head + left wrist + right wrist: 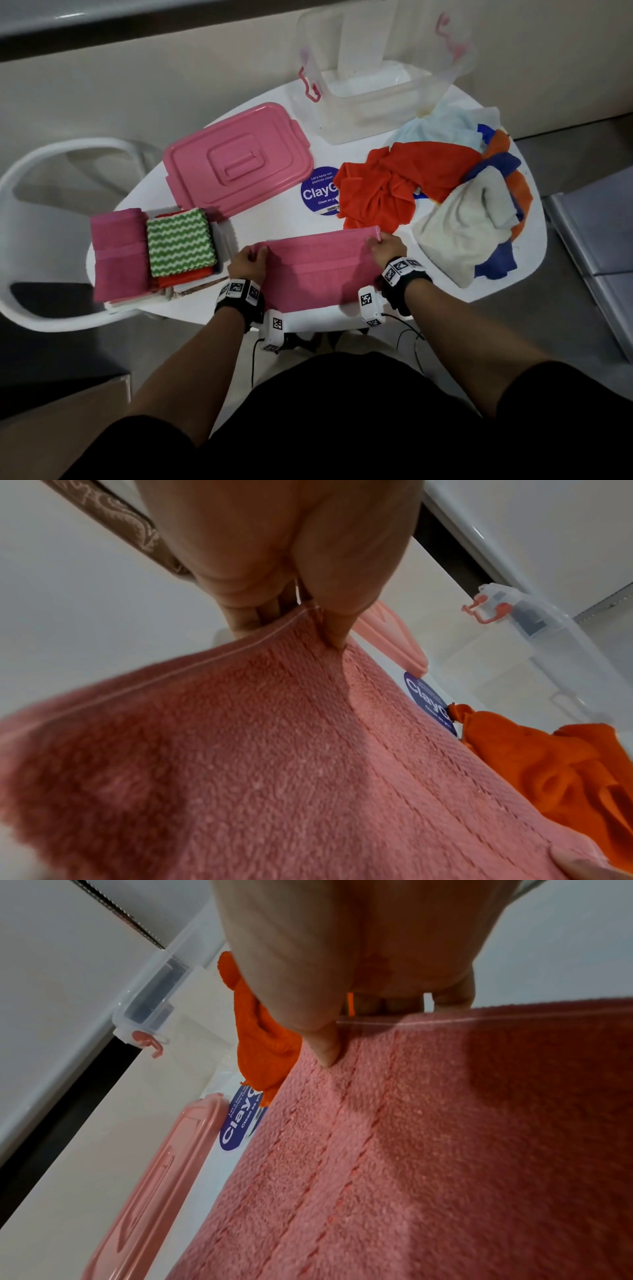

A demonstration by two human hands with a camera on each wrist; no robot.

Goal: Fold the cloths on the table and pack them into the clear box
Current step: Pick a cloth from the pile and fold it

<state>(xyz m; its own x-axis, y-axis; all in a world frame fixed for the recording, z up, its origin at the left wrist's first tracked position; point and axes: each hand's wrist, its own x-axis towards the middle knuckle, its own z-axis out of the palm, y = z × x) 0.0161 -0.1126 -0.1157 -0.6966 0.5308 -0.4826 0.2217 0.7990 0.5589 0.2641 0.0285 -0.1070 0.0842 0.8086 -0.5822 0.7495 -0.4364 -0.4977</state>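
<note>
Both hands pinch the far corners of a pink terry towel [315,270] that lies spread across the near edge of the white oval desk [274,222]. The left hand [247,262] grips the towel's far left corner, thumb pressed on top and fingers curled under the hem, as the left wrist view shows. The right hand [386,247] grips the far right corner the same way, its thumb on the towel's upper face and fingers behind the stitched edge.

To the left of the towel sits a stack of folded cloths: a folded dark pink towel [118,253] beside a green-and-white zigzag cloth [181,241] that rests on a folded orange cloth [185,279]. Behind them lies a pink plastic lid [236,159] with a recessed handle, flat on the desk. The clear plastic box [376,92] with pink latches stands at the far edge of the desk; its inside looks bare of cloths. Right of the towel is a loose heap of unfolded cloths: a crumpled orange cloth [390,185], a pale grey cloth [462,226], a light blue cloth [442,128] and blue pieces underneath. A round blue sticker [318,192] shows on the desk between the lid and the orange cloth.
</note>
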